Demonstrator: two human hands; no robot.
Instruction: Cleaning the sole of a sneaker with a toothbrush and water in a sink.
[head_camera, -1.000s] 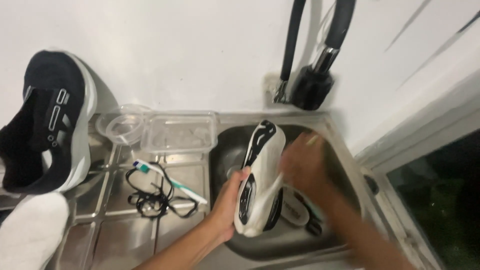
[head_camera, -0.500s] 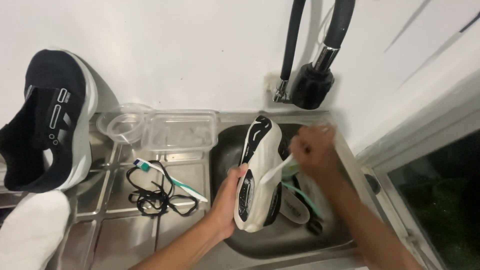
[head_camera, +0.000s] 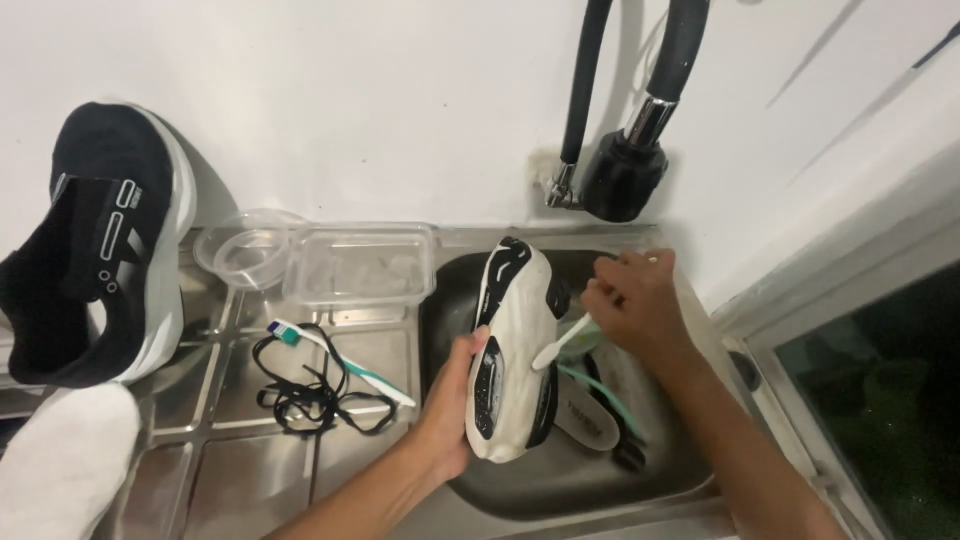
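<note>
Head view only.

Left hand (head_camera: 455, 400) is clamped around the lower side of a white shoe (head_camera: 512, 350), thumb on the sole face, fingers wrapped behind. Shoe sits over the sink (head_camera: 600, 480), sole up and toe pointing at the wall, tilted a bit. Likely held that way so the tread faces the brush and runoff drops into the basin.

Right hand (head_camera: 635, 300) is closed on a white toothbrush (head_camera: 560, 343), head end touching the shoe's right edge about midway. Grip is a fist near the handle end, knuckles up, which looks like a scrubbing hold for pressure.

In the basin under the shoe: an insole (head_camera: 590, 420), and what looks like a green-handled tool beside it; can't tell exactly what it is.

On the drainboard (head_camera: 250, 470), left of the sink: a second toothbrush (head_camera: 340, 362) lying across a tangle of black laces (head_camera: 310, 400), touching them. Laces are off the shoe, presumably so they're clear of the scrub. Behind those, a clear rectangular tub (head_camera: 360, 265) and a round clear lid (head_camera: 245, 250) just beside it, against the wall.

Far left: black shoe (head_camera: 100, 240) propped upright against the wall, heel down, probably draining. Something white (head_camera: 60, 470) at the bottom-left corner, cropped, can't identify.

Black hose and tap fitting (head_camera: 625, 170) on the wall above the sink; no water visibly running.
</note>
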